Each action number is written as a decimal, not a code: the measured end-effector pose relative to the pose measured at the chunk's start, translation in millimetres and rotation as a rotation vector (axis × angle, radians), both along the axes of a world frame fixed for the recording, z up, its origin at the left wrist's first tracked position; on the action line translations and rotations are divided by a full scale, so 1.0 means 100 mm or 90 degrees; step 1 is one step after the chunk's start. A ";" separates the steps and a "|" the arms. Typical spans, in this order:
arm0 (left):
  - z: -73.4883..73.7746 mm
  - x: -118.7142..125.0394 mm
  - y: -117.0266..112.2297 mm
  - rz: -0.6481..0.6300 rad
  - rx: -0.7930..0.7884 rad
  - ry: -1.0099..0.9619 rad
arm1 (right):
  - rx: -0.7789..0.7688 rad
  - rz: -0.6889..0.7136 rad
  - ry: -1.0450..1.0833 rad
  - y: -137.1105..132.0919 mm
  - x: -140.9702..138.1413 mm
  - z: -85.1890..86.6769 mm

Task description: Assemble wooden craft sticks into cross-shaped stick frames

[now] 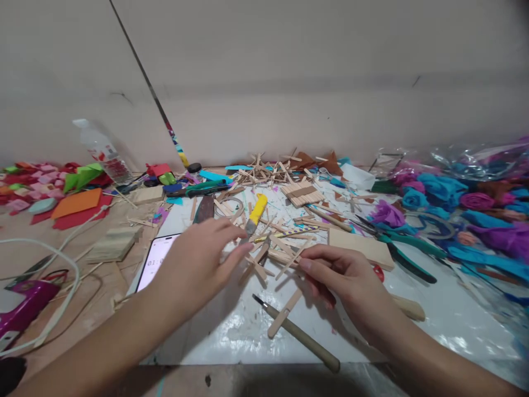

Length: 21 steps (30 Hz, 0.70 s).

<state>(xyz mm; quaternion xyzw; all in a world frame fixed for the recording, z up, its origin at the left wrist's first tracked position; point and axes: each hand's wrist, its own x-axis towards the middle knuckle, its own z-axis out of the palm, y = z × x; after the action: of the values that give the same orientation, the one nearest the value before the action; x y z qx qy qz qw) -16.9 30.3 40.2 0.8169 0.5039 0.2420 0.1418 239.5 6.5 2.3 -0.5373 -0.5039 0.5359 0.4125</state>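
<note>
- Pinching a slim pale wooden stick point(286, 268) between thumb and fingertips, the right hand point(341, 273) holds it aslant above the white plastic-like sheet point(231, 350), in the head view.
- The left hand point(206, 245) is apart from the right, its thumb and forefinger reaching toward crossed pieces of flat wooden stick point(258, 268); I can't tell whether they grip anything.
- Beyond the left fingertips lies a yellow-bodied cutter point(258, 210).
- Nearer the wearer, a carving tool with a long olive-brown handle point(312, 343) lies crossed by a rounded flat wooden stick point(278, 324).
- To the right are a pale rectangular wooden block point(363, 248) and green-handled pliers point(413, 263).
- Left of the left hand, a phone with a lit screen point(154, 262) lies partly covered by the forearm.
</note>
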 end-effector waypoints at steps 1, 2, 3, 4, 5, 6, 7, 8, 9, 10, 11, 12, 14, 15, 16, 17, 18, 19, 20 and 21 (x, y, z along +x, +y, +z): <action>-0.06 0.02 0.02 0.003 -0.024 0.024 | -0.001 0.002 0.000 0.00 0.00 0.00; -0.13 0.04 0.04 0.000 -0.053 0.043 | -0.003 0.004 0.003 0.00 0.00 0.00; -0.19 0.07 0.05 -0.009 -0.083 0.049 | -0.005 0.007 0.007 0.00 -0.01 -0.01; -0.24 0.08 0.05 -0.022 -0.111 0.039 | -0.007 0.010 0.011 0.00 -0.01 -0.01; -0.28 0.10 0.05 -0.035 -0.131 0.024 | -0.006 0.015 0.014 -0.01 -0.01 -0.01; -0.30 0.11 0.04 -0.047 -0.147 0.009 | -0.003 0.017 0.017 -0.01 -0.01 -0.01; -0.32 0.13 0.02 -0.056 -0.158 -0.009 | 0.004 0.018 0.020 -0.01 -0.01 -0.01; -0.32 0.14 0.00 -0.064 -0.163 -0.027 | 0.014 0.019 0.025 -0.01 0.00 -0.01; -0.32 0.15 -0.02 -0.069 -0.163 -0.043 | 0.027 0.024 0.032 -0.01 0.00 -0.01; -0.32 0.16 -0.05 -0.074 -0.160 -0.057 | 0.040 0.031 0.039 0.00 0.01 -0.01; -0.32 0.17 -0.06 -0.078 -0.156 -0.069 | 0.049 0.040 0.048 0.00 0.01 -0.01; -0.32 0.17 -0.08 -0.081 -0.152 -0.078 | 0.053 0.051 0.055 0.00 0.01 -0.01; -0.31 0.18 -0.12 -0.092 -0.151 -0.087 | 0.048 0.065 0.065 0.01 0.01 -0.01; -0.31 0.18 -0.13 -0.094 -0.148 -0.089 | 0.042 0.066 0.070 0.01 0.00 -0.02; -0.30 0.18 -0.15 -0.095 -0.140 -0.090 | 0.036 0.064 0.074 0.01 -0.01 -0.02; -0.29 0.18 -0.18 -0.096 -0.127 -0.090 | 0.035 0.061 0.077 0.01 -0.02 -0.02; -0.28 0.19 -0.20 -0.099 -0.113 -0.090 | 0.035 0.055 0.079 0.02 -0.02 -0.02; -0.28 0.20 -0.22 -0.098 -0.101 -0.087 | 0.037 0.050 0.081 0.02 -0.03 -0.02; -0.28 0.21 -0.24 -0.092 -0.094 -0.082 | 0.039 0.047 0.082 0.02 -0.03 -0.02; -0.30 0.22 -0.25 -0.080 -0.106 -0.078 | 0.041 0.045 0.082 0.02 -0.03 -0.01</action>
<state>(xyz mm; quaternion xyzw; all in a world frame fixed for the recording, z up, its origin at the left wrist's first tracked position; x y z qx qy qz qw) 5.0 5.3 10.4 0.8160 0.4604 0.2395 0.2546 236.3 8.3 0.9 -0.4701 -0.5115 0.5674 0.4420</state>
